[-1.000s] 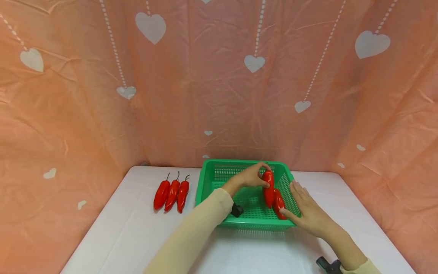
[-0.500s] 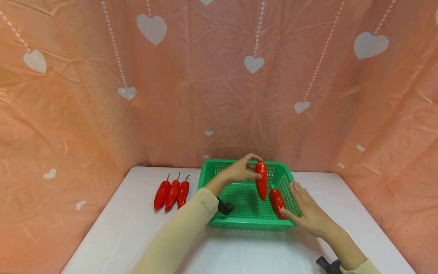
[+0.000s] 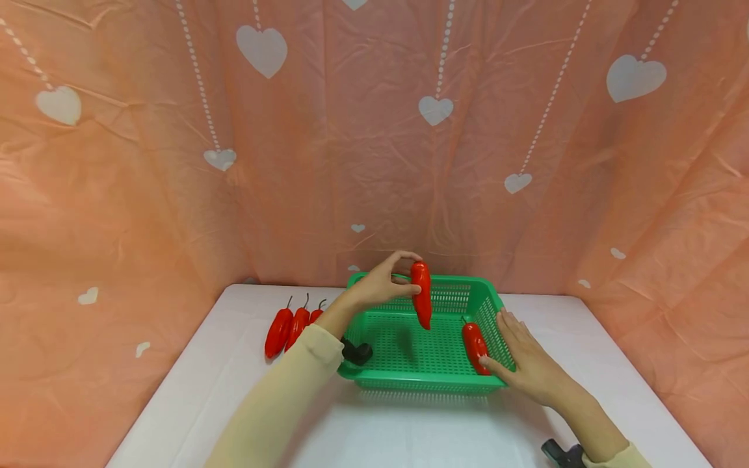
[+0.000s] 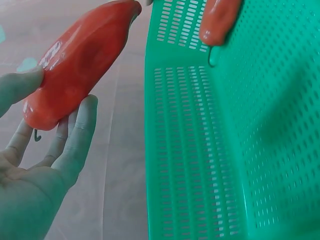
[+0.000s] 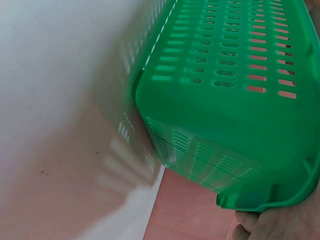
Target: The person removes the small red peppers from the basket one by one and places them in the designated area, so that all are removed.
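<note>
My left hand [image 3: 380, 284] holds a red chili pepper [image 3: 421, 296] between thumb and fingers, tip down, raised over the far part of the green plastic basket [image 3: 430, 378]. In the left wrist view that pepper [image 4: 82, 62] has its short curled stem between the fingers. Another red chili pepper [image 3: 474, 348] lies inside the basket along its right wall. My right hand [image 3: 529, 364] rests on the basket's right rim, fingers stretched along it and thumb over the near corner beside that pepper. Only part of this hand shows at the rim in the right wrist view.
Three red chili peppers [image 3: 278, 333] lie side by side on the white table [image 3: 234, 351], left of the basket, partly covered by the left sleeve. Behind the table hangs an orange cloth [image 3: 386, 182] with white hearts. Black camera mounts sit at both wrists.
My left hand has lifted the pepper from beside the other one in the basket and carried it up and leftward. The right hand stays where it was on the rim.
</note>
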The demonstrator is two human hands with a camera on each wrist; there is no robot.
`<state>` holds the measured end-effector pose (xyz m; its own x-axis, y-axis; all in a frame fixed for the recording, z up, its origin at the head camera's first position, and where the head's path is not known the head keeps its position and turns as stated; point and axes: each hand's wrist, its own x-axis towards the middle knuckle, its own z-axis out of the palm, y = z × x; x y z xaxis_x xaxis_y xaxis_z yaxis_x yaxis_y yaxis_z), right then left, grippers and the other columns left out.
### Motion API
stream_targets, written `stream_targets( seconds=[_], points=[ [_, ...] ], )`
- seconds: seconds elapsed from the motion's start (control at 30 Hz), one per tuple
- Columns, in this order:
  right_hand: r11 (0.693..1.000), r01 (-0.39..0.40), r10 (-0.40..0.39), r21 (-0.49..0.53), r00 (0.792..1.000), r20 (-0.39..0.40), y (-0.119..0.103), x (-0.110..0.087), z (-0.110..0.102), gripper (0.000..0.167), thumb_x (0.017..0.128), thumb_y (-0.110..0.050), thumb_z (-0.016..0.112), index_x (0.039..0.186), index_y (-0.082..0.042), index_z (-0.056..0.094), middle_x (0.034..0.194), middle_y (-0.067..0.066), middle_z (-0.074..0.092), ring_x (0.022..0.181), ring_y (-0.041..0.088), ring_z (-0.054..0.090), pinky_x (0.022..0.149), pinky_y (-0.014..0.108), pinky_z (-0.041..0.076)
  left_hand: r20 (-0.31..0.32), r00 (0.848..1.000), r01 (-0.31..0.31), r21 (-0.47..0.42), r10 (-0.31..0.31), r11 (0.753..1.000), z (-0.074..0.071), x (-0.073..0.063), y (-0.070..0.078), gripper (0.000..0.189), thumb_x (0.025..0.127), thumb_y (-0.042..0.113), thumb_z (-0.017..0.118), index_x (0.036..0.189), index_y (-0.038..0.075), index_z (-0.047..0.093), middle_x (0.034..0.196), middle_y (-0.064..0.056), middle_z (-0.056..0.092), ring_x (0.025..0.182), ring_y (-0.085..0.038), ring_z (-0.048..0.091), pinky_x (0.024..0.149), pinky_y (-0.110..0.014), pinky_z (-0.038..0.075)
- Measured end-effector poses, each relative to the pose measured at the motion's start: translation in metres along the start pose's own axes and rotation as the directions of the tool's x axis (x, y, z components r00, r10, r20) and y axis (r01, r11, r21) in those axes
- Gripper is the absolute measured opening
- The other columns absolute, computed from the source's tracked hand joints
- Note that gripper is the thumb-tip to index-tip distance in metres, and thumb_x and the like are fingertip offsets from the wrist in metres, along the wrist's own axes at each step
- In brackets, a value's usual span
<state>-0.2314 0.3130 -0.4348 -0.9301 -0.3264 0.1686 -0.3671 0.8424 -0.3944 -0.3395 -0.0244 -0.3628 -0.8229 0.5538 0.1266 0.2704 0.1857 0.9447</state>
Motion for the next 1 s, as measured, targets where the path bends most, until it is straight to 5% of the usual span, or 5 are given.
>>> stream_targets(
  seconds=[1.0],
  points=[
    [1.000, 0.021, -0.020, 0.010, 0.999, -0.027, 0.000, -0.001, 0.000, 0.102, 0.101, -0.056, 0.068, 0.166, 0.008, 0.023, 0.175, 0.029, 0.019, 0.161, 0.050, 0.015, 0.132, 0.058, 0.012, -0.148, 0.988, -0.042, 0.004, 0.042, 0.999, -0.076, -0.067, -0.013, 0.066, 0.103, 0.005, 0.072, 0.160, 0.008, 0.039, 0.154, -0.024, 0.052, 0.140, -0.042, 0.054, 0.112, -0.049, 0.053]
  ],
)
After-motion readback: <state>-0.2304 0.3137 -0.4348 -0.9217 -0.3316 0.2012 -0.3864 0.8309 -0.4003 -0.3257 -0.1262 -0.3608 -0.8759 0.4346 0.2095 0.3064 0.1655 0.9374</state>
